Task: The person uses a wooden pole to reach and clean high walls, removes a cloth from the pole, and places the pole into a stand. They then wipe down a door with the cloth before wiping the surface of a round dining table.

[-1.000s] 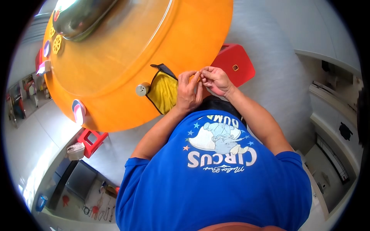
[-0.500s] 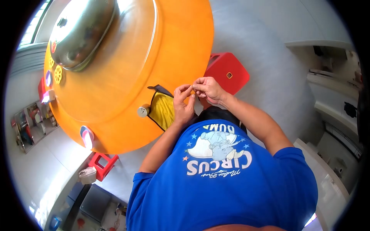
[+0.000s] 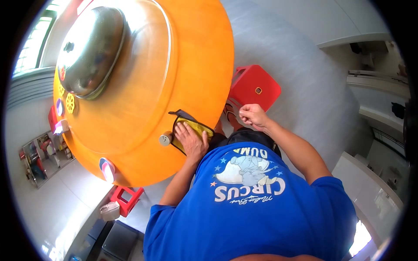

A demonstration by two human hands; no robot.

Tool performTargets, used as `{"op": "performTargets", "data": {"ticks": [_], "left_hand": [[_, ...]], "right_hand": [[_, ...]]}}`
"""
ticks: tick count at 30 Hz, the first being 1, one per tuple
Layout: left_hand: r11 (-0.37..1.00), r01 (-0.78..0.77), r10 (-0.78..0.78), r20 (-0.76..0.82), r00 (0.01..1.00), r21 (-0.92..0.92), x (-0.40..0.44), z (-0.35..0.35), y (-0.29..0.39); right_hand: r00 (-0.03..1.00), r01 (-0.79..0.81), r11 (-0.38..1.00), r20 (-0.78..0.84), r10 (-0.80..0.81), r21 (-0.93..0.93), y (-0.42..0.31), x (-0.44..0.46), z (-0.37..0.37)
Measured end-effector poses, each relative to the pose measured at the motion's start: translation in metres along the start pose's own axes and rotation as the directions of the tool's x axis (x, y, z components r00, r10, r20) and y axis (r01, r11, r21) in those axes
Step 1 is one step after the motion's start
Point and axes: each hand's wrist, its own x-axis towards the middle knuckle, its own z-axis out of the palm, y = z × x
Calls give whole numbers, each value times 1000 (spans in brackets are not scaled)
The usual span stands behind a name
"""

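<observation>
My left hand (image 3: 191, 140) lies flat, fingers stretched, on a yellow fabric piece with dark edging (image 3: 203, 128) near the edge of the orange round table (image 3: 143, 167). A dark strip of the fabric sticks out past my fingertips. Just beside it stands a small cylinder with a silver, dotted top (image 3: 165, 138). My right hand (image 3: 254, 115) is raised off the table, in front of the red stool, with thumb and fingers pinched together. Whatever may be between those fingertips is too small to make out.
A large pot with a domed lid (image 3: 93, 50) sits on the table's raised centre. Yellow flower-shaped pieces (image 3: 70, 103) and a purple-white holder (image 3: 107, 169) line the far and left rim. One red stool (image 3: 260, 88) is at the right, another (image 3: 126, 200) at lower left.
My hands were together, fingertips meeting beside the table edge. Now they are apart: the left has come down flat on the yellow fabric, and the right has moved away to the right, still pinched.
</observation>
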Motion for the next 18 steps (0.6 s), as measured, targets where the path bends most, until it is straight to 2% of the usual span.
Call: {"op": "performTargets", "data": {"ticks": [1, 4, 8, 10, 12, 13, 15, 18], "left_hand": [[1000, 2, -3, 51, 999, 21, 4, 10, -3], [997, 29, -29, 1, 1000, 75, 50, 9, 9], [996, 54, -45, -122, 992, 72, 134, 10, 32], [999, -7, 11, -127, 992, 33, 174, 6, 47], [979, -202, 198, -222, 955, 3, 210, 22, 54], [945, -327, 317, -221, 923, -12, 223, 27, 50], [825, -563, 542, -223, 810, -44, 244, 37, 47], [779, -619, 595, -193, 780, -102, 265, 21, 30]], "right_hand": [[999, 13, 1000, -36, -14, -5, 4, -3, -7], [989, 22, 1000, -144, -23, -5, 6, -13, -21], [982, 65, 998, -177, -61, 12, 3, -24, -24], [985, 57, 998, -168, -50, 37, 9, -26, -25], [982, 68, 998, -178, -67, 2, 5, -26, -19], [984, 63, 998, -170, -61, 7, 3, -28, -17], [982, 82, 996, -169, -84, -17, 1, -30, -16], [976, 115, 993, -182, -117, -24, -2, -24, -16]]}}
